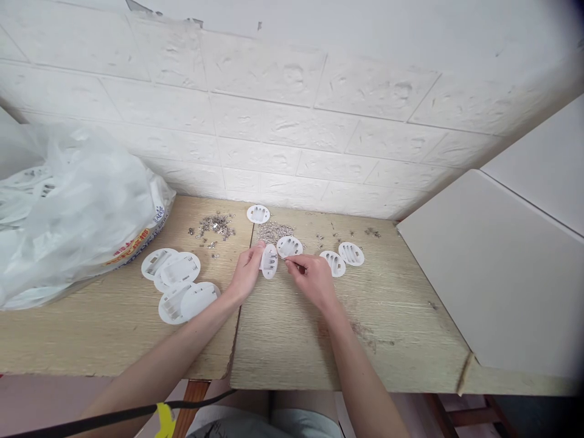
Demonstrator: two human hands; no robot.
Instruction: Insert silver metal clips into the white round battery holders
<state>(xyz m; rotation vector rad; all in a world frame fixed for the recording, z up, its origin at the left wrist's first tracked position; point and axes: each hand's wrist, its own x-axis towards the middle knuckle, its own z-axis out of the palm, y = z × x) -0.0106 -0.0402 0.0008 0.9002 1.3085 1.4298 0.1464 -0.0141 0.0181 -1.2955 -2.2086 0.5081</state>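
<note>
My left hand (247,272) grips a white oval plastic plate (269,261) by its left edge, tilted up, with small metal contacts along it. Just right of that plate, my right hand (312,277) is closed in a pinch; whatever sits between its fingertips is too small to name. Behind my hands another white plate (289,246) with slots lies near a heap of small metal pieces (275,231). Two more slotted plates, one nearer (333,263) and one farther right (351,253), rest beyond my right hand.
A big plastic bag (77,213) fills the left. Near it lie overlapping white plates (180,268) and a darker metal pile (218,225). One plate (258,213) is by the wall. A white panel (493,267) stands right. A black cable (201,403) crosses the table's front edge.
</note>
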